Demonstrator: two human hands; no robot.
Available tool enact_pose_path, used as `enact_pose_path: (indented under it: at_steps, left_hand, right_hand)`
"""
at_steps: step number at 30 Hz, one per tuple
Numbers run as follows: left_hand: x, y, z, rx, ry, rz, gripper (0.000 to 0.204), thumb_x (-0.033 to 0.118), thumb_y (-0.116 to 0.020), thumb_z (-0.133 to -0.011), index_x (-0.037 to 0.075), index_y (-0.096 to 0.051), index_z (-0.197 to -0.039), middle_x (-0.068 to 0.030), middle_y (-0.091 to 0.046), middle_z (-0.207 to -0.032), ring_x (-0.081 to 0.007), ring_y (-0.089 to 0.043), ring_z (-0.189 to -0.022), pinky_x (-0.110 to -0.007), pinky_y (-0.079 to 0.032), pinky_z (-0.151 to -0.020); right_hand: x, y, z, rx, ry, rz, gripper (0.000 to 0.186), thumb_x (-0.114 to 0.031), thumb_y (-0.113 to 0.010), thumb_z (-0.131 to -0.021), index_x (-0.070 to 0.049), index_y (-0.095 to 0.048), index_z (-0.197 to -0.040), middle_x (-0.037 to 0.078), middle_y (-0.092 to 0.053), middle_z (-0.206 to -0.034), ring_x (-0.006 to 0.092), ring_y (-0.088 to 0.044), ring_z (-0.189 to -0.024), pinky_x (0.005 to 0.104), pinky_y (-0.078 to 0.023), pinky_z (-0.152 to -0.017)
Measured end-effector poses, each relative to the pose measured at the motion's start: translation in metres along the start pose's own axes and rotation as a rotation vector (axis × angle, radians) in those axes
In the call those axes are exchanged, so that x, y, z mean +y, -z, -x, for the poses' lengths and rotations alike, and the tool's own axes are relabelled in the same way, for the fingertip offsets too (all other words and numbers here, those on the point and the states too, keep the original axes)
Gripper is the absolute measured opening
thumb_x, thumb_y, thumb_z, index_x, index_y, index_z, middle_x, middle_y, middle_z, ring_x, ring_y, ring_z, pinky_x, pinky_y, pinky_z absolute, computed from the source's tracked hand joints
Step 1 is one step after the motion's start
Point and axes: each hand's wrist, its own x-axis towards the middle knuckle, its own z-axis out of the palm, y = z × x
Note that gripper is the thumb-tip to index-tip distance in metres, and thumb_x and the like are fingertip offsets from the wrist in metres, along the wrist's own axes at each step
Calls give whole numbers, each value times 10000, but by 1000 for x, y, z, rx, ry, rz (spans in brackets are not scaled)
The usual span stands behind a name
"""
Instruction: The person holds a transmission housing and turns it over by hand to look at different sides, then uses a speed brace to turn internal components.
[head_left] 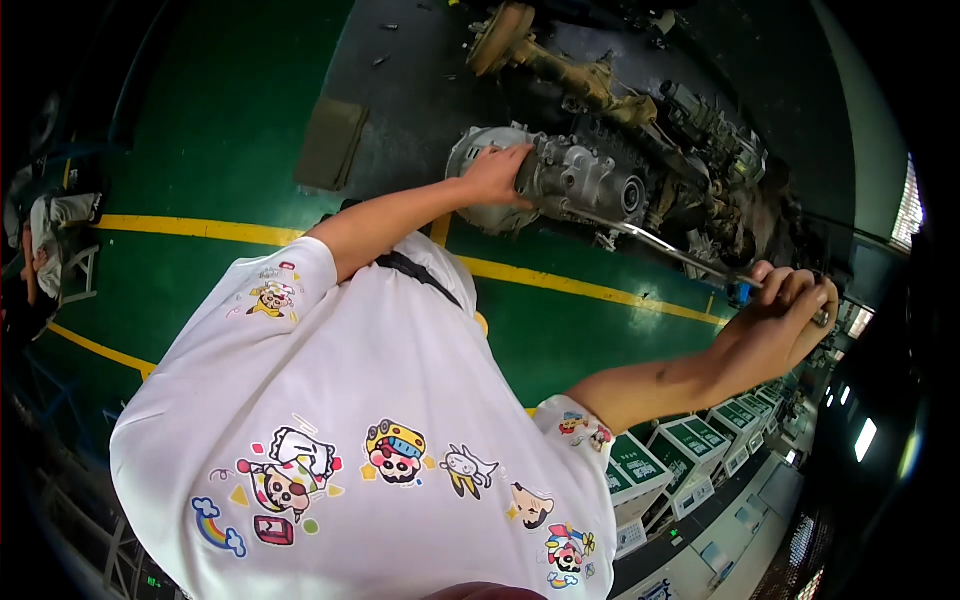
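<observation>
A grey metal gearbox [580,180] with a round bell-shaped end lies in front of me. My left hand [497,176] grips the top of its casing near the flange, with the fingers hooked over the edge. Out to the right, my right hand [795,308] is closed in a fist around a long shiny metal bar [665,245], probably a wrench handle. The bar slants from the gearbox's near side up to my fist. Its far end against the gearbox is too unclear to tell how it is seated.
Rusty axle parts [570,75] and greasy machine assemblies [725,160] crowd the dark mat beyond the gearbox. A flat brown pad [332,143] lies at left. Green-and-white boxes [690,450] line up at lower right. Another person [45,240] is at far left.
</observation>
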Motion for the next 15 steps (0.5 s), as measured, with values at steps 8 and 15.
enact_pose_path:
  at_steps: [8, 15]
  left_hand:
    - [3, 10, -3, -27, 52, 27, 1038, 453, -818, -602, 9, -330, -1403, -210, -489, -1335, -363, -498, -1191, -445, -305, -1023]
    - [-5, -1, -1, 87, -6, 38, 1014, 421, -835, -589, -7, -366, -1379, -214, -503, -1310, -386, -492, -1185, -434, -312, -1039]
  right_hand:
    - [2, -42, -57, -195, -256, -227, 226, -182, -577, -955, 38, -574, -1007, 2, -390, -655, 93, -374, -608, 269, -382, -614]
    - [-9, -28, 9, -79, 98, -255, 165, -160, -504, -988, -7, -550, -1024, 0, -370, -618, 72, -313, -496, 232, -321, -442]
